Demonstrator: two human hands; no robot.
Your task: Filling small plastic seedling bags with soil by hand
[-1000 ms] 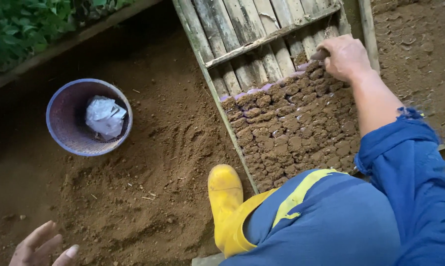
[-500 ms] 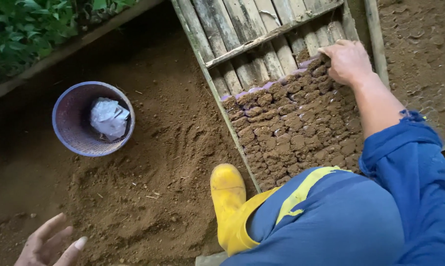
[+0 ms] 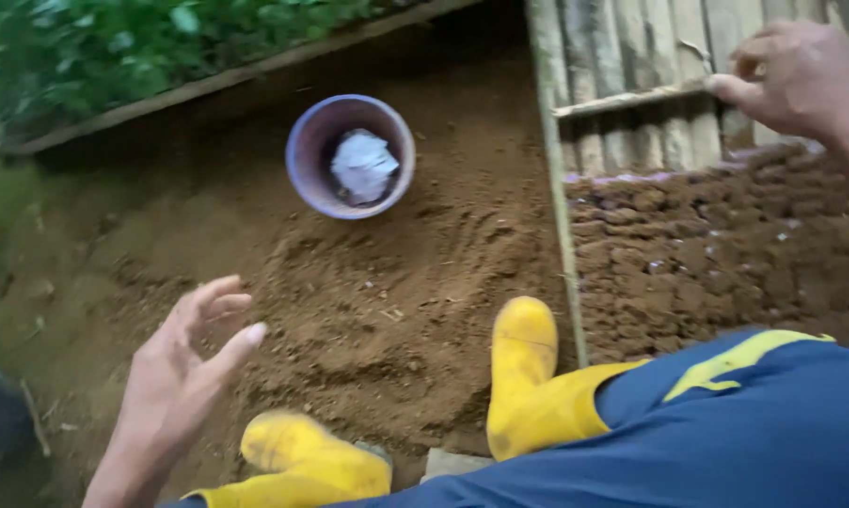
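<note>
At the upper right of the frame the right hand (image 3: pixel 805 75) rests on a thin cross slat (image 3: pixel 631 98) of the wooden rack (image 3: pixel 622 56), its grip curled with thumb and forefinger at the slat; whether they actually pinch it is hard to tell, since the hand is a little blurred. Just below that hand, packed rows of brown soil blocks (image 3: pixel 716 254) fill the lower part of the rack, reaching down to the blue trouser leg (image 3: pixel 725 433) at the lower right. At the lower left the left hand (image 3: pixel 184 362) hangs above loose brown soil (image 3: pixel 387 301), its grip spread wide, fingers apart and holding nothing. Between the two hands, in the lower middle, stand two yellow rubber boots (image 3: pixel 528 376), one beside the rack's left rail, the other near the bottom edge. Above the soil heap, toward the upper middle, a purple bucket (image 3: pixel 307 165) sits on the ground with a crumpled white bag (image 3: pixel 363 165) inside. Green leaves (image 3: pixel 114 47) fill the upper left behind a wooden board (image 3: pixel 227 75).
</note>
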